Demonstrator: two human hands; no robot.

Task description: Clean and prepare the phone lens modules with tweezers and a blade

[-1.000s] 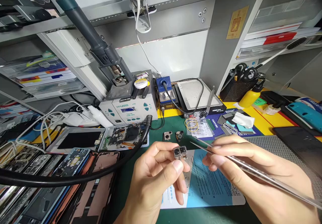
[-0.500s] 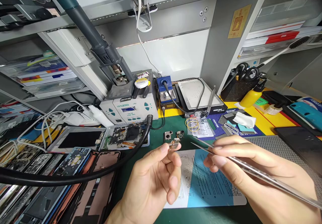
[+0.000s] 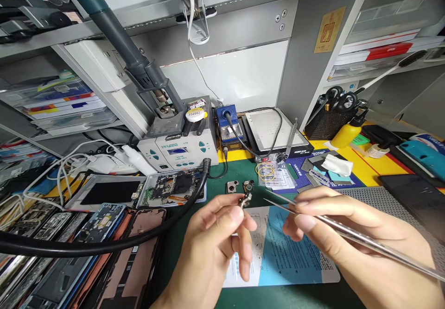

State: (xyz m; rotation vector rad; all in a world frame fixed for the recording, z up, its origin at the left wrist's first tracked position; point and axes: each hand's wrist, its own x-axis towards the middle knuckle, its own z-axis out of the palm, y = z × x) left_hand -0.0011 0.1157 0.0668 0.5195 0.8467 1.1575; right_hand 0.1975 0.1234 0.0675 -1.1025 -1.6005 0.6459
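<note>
Between thumb and index finger, my left hand pinches a small shiny metal part, partly covered by the fingertips; its exact kind is too small to tell. My right hand grips a pair of metal tweezers. Their two tips point left, slightly parted, with nothing between them, a short way to the right of the metal part. Just beyond my left hand, two small camera modules lie side by side on the green mat.
A blue-and-white printed sheet lies under my hands. Opened phones crowd the left, crossed by a thick black hose. Behind stand a hot-air station, a soldering iron holder and a heating plate. A perforated mat lies right.
My left hand has turned the metal part, so it is now tilted and seen from another side, slightly further right. My right hand and the tweezers are almost unmoved.
</note>
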